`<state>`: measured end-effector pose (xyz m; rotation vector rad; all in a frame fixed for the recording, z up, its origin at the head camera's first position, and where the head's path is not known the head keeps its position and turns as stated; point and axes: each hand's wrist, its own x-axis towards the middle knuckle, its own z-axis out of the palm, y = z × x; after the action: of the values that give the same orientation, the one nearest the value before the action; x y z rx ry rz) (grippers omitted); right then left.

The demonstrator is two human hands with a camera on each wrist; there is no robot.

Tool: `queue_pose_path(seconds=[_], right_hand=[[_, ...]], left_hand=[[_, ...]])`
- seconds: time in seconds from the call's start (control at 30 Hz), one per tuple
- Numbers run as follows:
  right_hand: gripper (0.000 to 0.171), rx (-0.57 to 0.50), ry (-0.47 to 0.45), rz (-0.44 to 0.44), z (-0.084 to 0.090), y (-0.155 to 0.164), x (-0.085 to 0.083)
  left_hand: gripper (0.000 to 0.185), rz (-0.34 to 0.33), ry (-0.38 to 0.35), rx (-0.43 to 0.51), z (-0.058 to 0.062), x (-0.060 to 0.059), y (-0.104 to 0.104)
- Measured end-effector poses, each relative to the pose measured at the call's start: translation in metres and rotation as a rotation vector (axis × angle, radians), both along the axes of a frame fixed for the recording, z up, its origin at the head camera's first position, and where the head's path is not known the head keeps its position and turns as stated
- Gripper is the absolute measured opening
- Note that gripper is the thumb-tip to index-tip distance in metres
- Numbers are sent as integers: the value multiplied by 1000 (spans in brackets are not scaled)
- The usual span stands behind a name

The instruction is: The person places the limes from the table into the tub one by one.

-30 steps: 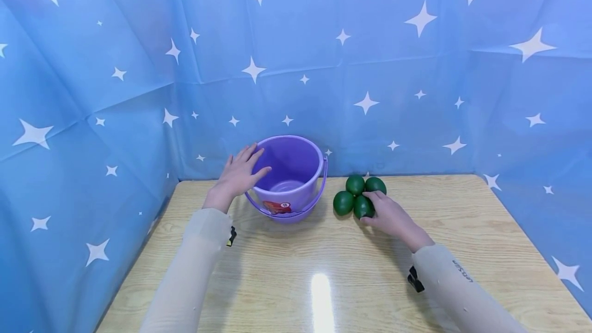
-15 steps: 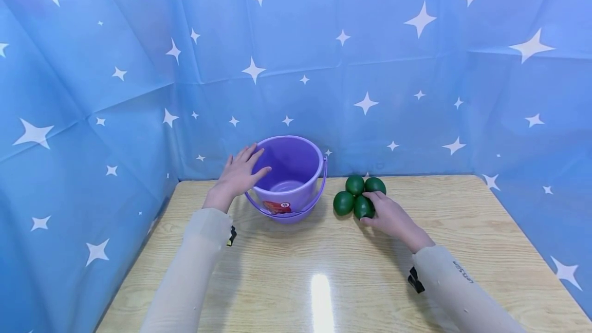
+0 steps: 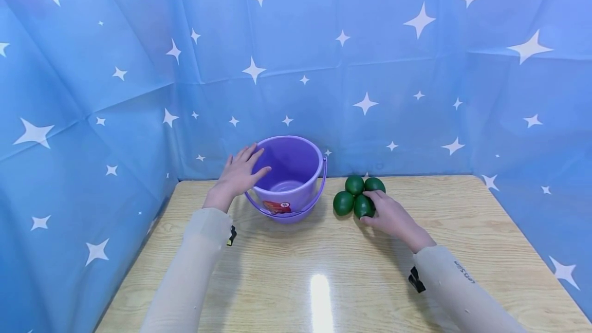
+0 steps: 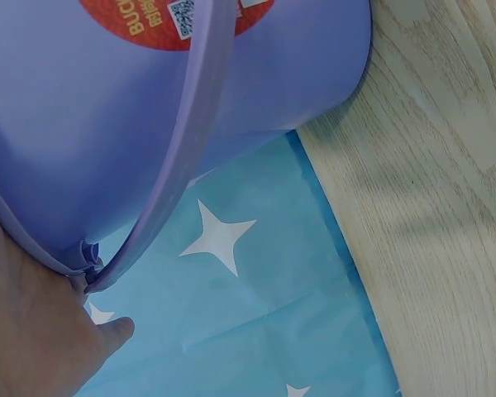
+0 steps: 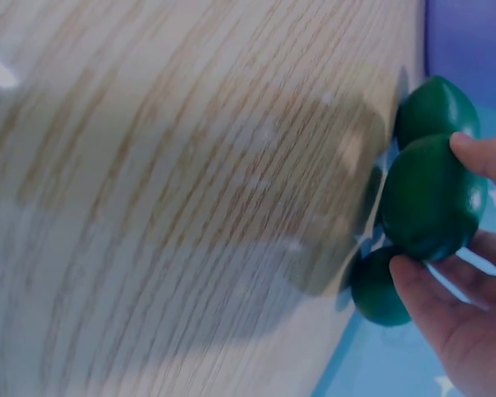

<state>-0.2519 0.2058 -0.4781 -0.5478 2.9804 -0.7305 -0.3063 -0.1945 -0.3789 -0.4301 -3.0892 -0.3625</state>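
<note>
Purple bucket (image 3: 296, 202) set on table (image 3: 273, 281), touched at 9 o'clock by splayed left hand (image 3: 234, 176), seemingly for steadying. Four green fruits (image 3: 343, 203) clustered at bucket's 3 o'clock; nearest fruit (image 3: 363, 207) pinched by right hand (image 3: 390, 216) from opposite sides, presumably against rolling; lifting unclear.

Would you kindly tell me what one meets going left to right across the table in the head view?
Left sleeve, left grip, purple bucket, leftmost green fruit, right grip, right sleeve. Other green fruits overlap and are left out.
</note>
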Motion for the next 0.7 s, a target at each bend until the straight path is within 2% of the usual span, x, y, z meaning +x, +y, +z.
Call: queue_pose_path(seconds=[0.7], right_hand=[[73, -2, 7, -36, 14, 2, 4]], left_hand=[[74, 2, 6, 0, -2, 1, 0]])
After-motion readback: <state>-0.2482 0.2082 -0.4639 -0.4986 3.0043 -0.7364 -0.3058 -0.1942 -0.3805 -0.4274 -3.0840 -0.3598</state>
